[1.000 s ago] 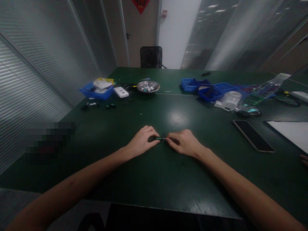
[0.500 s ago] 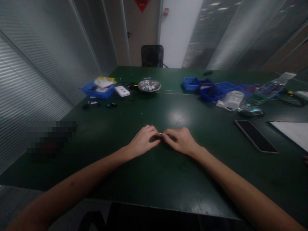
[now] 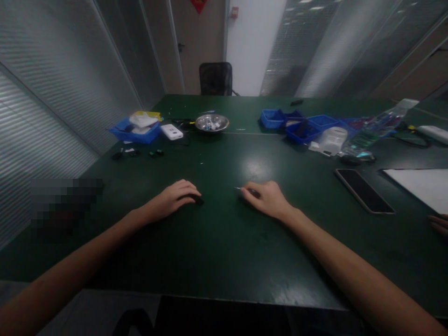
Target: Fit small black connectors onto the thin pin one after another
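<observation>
My left hand rests on the dark green table, fingers curled over a small dark part that shows at its fingertips. A hand's width to the right, my right hand lies on the table with its fingers pinched on a thin metal-tipped tool that points left. The two hands are apart, with bare table between them.
At the back left stand a blue tray, a white device and a metal bowl. Blue bins, plastic bags and a bottle sit back right. A phone and white paper lie right. Another person's fingers show at the right edge.
The hands were together over the small part a second ago. My left hand has since drawn left with the dark part, and the right hand stayed with the tool.
</observation>
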Available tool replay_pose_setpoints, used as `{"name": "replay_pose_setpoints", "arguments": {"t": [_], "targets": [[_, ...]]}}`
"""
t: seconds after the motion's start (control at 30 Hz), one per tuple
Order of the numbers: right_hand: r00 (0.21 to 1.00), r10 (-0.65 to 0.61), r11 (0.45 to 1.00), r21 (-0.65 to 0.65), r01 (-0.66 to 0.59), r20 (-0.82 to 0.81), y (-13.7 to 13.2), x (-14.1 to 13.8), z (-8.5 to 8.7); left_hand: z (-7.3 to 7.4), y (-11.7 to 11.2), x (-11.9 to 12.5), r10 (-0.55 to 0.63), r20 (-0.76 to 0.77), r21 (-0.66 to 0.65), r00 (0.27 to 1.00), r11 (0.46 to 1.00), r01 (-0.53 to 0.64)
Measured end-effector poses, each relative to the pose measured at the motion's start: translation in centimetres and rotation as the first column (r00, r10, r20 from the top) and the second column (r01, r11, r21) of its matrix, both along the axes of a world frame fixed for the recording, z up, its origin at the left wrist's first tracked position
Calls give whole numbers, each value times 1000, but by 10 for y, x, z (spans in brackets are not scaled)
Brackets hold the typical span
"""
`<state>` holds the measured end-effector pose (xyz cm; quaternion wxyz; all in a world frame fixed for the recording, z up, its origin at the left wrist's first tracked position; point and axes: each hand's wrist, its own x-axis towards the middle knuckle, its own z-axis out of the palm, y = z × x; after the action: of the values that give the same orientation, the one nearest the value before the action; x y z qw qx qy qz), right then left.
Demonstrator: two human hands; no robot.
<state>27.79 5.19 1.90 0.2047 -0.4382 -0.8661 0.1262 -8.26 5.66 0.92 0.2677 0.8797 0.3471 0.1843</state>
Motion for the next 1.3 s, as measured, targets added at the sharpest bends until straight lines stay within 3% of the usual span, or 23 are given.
{"name": "replay_pose_setpoints", "arguments": {"t": [0.1,0.17,0.33,0.43,0.5,0.63,0.8,0.9,1.03,1.13,1.3], "targets": [[1000,6,1000,3,-6,23,-2,0,0,-2,29,-35,165,-3,41,986,985,-165],[999,1,1000,16,-2,46,-2,0,-1,-5,51,-63,321,-13,68,947,945,-320],[996,9,1000,26,-12,85,-1,1,0,-20,85,-132,649,9,202,761,744,-637],[997,17,1000,18,-18,78,-1,0,1,-27,87,-153,708,-11,234,706,689,-686],[997,24,1000,15,-25,73,-1,-1,1,-27,84,-157,735,-29,231,677,664,-711],[997,28,999,22,-30,68,-1,-2,1,-19,76,-159,826,-134,240,548,564,-790],[997,30,1000,5,-30,75,-1,-2,2,-10,70,-157,848,-214,240,485,526,-816],[997,33,999,2,-34,73,-1,-2,3,-9,66,-152,858,-175,255,483,514,-819],[996,24,999,21,-26,87,-1,-2,1,-9,63,-141,851,66,283,521,485,-828],[996,28,999,27,-30,88,0,-2,0,-11,65,-135,832,186,221,523,484,-847],[995,24,999,26,-27,93,-1,-3,0,-16,71,-134,794,180,180,581,554,-813]]}}
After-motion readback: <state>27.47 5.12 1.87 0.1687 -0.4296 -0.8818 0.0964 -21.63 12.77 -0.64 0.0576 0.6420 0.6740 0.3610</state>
